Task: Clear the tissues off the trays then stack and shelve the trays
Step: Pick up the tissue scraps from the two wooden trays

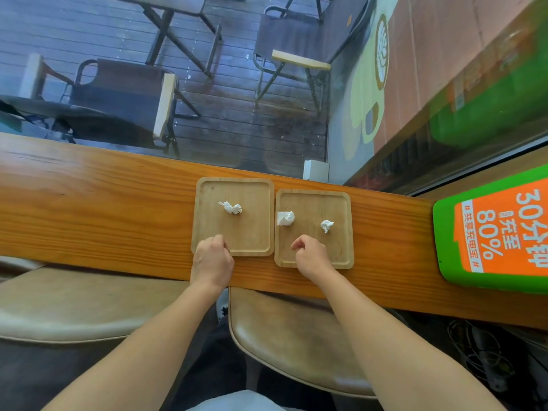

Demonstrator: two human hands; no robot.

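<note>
Two square wooden trays lie side by side on the wooden counter. The left tray (255,197) holds one crumpled white tissue (230,207) near its middle. On the right tray (341,209) a larger tissue (285,218) sits at the left rim and a small tissue (326,225) lies right of centre. My left hand (212,259) rests curled on the near left corner of the left tray; whether it grips the rim is unclear. My right hand (311,256) hovers loosely curled over the near part of the right tray, holding nothing.
The counter (118,215) runs along a window onto a deck with folding chairs. A green and orange charging-station sign (498,232) stands at the right end. A small white box (315,171) sits behind the trays. Two padded stools (296,336) stand below me.
</note>
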